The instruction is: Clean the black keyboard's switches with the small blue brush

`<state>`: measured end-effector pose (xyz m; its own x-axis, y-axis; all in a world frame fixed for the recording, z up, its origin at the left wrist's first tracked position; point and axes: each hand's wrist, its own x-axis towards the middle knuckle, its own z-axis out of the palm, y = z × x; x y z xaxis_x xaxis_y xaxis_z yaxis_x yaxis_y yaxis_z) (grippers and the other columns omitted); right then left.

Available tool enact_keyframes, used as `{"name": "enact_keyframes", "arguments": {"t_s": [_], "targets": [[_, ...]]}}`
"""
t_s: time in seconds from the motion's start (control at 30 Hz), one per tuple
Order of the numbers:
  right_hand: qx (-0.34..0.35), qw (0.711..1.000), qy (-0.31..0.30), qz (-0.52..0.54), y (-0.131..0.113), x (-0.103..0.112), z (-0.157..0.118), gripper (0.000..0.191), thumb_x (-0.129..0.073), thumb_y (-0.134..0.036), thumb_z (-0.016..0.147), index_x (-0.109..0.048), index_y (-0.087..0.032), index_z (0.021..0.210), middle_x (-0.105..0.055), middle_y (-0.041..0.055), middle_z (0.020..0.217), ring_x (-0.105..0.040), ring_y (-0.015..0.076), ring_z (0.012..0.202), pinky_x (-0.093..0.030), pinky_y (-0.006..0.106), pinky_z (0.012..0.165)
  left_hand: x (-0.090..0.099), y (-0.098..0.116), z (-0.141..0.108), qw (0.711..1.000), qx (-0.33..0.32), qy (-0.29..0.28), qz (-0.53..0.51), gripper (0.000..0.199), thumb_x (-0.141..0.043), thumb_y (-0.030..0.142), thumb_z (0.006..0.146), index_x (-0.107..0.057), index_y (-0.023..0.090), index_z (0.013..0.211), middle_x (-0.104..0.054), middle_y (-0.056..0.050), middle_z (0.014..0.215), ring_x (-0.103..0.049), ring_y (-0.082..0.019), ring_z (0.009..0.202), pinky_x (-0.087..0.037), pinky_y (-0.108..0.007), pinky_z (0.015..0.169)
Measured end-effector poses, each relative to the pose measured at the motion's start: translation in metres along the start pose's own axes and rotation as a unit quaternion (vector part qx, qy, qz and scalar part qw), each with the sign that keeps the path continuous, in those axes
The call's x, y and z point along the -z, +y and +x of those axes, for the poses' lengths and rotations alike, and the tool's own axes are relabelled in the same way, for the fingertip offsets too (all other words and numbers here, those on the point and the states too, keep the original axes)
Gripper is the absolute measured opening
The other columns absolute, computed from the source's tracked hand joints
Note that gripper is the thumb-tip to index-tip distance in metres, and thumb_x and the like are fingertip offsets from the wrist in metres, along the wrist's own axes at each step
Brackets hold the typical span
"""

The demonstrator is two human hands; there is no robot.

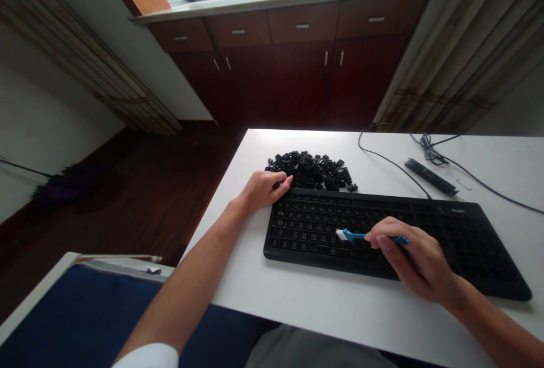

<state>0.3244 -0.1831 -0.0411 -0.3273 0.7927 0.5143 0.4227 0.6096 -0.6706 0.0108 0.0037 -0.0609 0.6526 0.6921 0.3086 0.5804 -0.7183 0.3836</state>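
A black keyboard (314,266) lies on the white table, its keycaps off over much of the left part. My right hand (414,257) is closed around the blue handle of a small brush (357,236). The brush's white bristles touch or hover just over the lower rows of bare key sockets; I cannot tell which. My left hand (266,189) is closed at the keyboard's upper left corner, thumb and fingers curled at its edge. Right beside it, behind the keyboard, is a heap of loose black keycaps (317,169).
Behind the keyboard's right half lie a long black plastic piece (431,177), a thin bent metal wire (464,184) and a bundled black cable (431,149). The table (250,277) ends at the left and front. A chair with a dark blue seat (85,311) stands at the left.
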Motion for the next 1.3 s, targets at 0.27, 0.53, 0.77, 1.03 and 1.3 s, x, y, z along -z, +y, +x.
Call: {"name": "enact_keyframes", "arguments": {"t_s": [0.27,0.53,0.77,1.03,1.3], "targets": [[0.017,0.989,0.043,-0.141,0.0056,-0.0014,0.0006,0.049,-0.057,0.002,0.089,-0.059,-0.022,0.132,-0.068,0.0083,0.107,-0.068,0.0120,0.076,-0.055,0.023,0.064,-0.0002,-0.0012,-0.0006,1.000,-0.007,0.000,0.000,0.046,-0.049,0.038,0.102,-0.036,0.020,0.062,-0.033,0.006,0.053,-0.031,-0.008,0.048,-0.027,-0.025,0.053],[-0.100,0.994,0.020,0.048,-0.0017,-0.0013,-0.0005,0.028,-0.051,-0.010,0.099,-0.065,-0.024,0.118,-0.067,0.0015,0.084,-0.063,0.0106,0.063,-0.051,0.021,0.053,-0.0005,-0.0014,-0.0003,1.000,-0.001,-0.003,-0.002,0.046,-0.049,0.038,0.102,-0.035,0.019,0.062,-0.033,0.006,0.053,-0.030,-0.008,0.048,-0.027,-0.025,0.053],[-0.037,0.993,0.047,-0.098,0.0059,-0.0012,0.0015,0.045,-0.057,-0.004,0.094,-0.062,-0.024,0.135,-0.068,0.0044,0.095,-0.066,0.0114,0.074,-0.053,0.022,0.063,-0.0004,-0.0002,0.0002,1.000,0.001,-0.005,-0.008,0.045,-0.049,0.037,0.102,-0.035,0.019,0.063,-0.034,0.006,0.054,-0.031,-0.007,0.049,-0.027,-0.025,0.054],[-0.080,0.994,0.055,-0.041,-0.0005,-0.0015,0.0034,0.033,-0.054,-0.010,0.097,-0.066,-0.024,0.125,-0.068,0.0049,0.096,-0.067,0.0126,0.073,-0.054,0.023,0.061,-0.0001,0.0013,0.0002,1.000,-0.001,0.001,-0.004,0.046,-0.050,0.037,0.102,-0.036,0.019,0.062,-0.034,0.006,0.053,-0.031,-0.007,0.049,-0.027,-0.025,0.054],[-0.044,0.989,0.071,-0.118,0.0082,0.0013,0.0022,0.053,-0.055,-0.004,0.095,-0.059,-0.026,0.143,-0.065,0.0017,0.091,-0.061,0.0087,0.070,-0.052,0.021,0.065,-0.0007,0.0000,0.0005,1.000,-0.011,0.005,-0.006,0.045,-0.049,0.036,0.102,-0.038,0.019,0.062,-0.037,0.006,0.053,-0.031,-0.008,0.048,-0.027,-0.025,0.053]]}}
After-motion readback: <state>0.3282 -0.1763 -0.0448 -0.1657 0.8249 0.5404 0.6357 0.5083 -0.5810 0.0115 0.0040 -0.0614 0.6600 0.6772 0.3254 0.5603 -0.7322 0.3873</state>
